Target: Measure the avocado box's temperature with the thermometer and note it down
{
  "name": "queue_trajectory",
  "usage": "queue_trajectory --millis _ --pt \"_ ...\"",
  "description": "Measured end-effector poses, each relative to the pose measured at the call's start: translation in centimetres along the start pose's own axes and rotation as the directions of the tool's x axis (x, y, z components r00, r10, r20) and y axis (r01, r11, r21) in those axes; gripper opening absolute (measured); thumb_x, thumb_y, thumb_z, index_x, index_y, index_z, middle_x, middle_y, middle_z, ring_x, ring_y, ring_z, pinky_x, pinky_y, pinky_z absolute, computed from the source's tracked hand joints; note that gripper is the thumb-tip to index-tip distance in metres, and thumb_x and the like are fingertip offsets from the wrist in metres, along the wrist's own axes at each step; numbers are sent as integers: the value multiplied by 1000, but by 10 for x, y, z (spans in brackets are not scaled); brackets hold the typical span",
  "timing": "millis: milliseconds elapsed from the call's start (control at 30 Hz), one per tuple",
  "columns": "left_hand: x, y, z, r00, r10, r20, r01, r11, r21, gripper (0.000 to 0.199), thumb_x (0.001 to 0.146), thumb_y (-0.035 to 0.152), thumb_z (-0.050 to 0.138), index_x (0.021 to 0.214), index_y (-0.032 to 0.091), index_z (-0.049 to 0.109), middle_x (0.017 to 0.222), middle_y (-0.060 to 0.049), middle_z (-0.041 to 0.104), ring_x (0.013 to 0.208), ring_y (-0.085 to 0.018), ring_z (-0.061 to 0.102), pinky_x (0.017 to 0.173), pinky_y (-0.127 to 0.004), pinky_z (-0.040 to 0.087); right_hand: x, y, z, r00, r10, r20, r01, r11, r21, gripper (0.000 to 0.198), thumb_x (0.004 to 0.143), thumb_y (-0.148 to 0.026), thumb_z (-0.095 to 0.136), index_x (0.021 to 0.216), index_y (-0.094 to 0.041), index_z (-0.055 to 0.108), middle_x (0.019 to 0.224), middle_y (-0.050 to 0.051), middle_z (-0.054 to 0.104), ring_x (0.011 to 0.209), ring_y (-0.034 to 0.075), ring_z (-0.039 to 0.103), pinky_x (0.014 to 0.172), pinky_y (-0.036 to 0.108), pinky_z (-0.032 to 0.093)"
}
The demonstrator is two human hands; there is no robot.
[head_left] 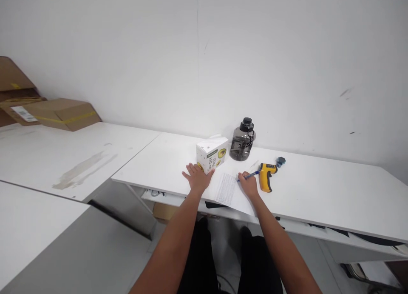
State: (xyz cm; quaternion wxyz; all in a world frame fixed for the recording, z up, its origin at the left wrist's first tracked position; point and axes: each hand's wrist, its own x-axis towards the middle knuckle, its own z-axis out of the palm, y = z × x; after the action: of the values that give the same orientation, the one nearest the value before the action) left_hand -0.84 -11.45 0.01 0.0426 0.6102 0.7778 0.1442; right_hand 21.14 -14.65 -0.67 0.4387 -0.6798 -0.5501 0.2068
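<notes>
My right hand [248, 185] is closed on a blue pen [254, 174], its lower end at the right side of a sheet of paper [227, 188] that carries several lines of handwriting. Fingers spread, my left hand [198, 179] lies at the front of a white box [211, 151] with avocado pictures and the words "Super Meal". Whether that hand presses on the box or only rests on the table beside it, I cannot tell. A yellow and black infrared thermometer gun [264, 177] lies just right of the pen.
A dark translucent water jug [241, 143] stands behind the paper, near the wall. Past the thermometer sits a small blue-grey object [281, 161]. Cardboard boxes [68, 113] occupy the far left table. Under the white table [331, 187] runs a shelf with assorted items.
</notes>
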Motion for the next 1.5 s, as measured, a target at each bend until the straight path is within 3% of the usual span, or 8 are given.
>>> queue_trajectory --millis 267,833,1500 --pt "-1 1 -3 1000 -9 26 9 1000 11 108 83 78 25 148 -8 26 158 -31 19 149 -42 9 116 -64 8 -1 -4 -1 999 -19 36 19 1000 -1 34 76 -46 48 52 -25 36 47 -5 40 54 15 42 56 27 32" --pt "1 -2 2 1000 4 -31 -3 1000 13 105 83 77 28 146 -7 31 156 -33 22 148 -43 13 115 -65 10 0 -2 2 999 -40 -32 41 999 14 36 74 -51 45 51 -26 34 45 -5 37 52 16 42 54 28 32" --pt "0 -2 1 999 -1 -40 1 1000 -2 104 84 76 29 146 -7 32 155 -33 23 148 -43 14 114 -65 10 -3 -7 1 999 -40 -8 40 999 11 36 75 -52 44 52 -26 34 46 -5 37 52 16 42 54 27 31"
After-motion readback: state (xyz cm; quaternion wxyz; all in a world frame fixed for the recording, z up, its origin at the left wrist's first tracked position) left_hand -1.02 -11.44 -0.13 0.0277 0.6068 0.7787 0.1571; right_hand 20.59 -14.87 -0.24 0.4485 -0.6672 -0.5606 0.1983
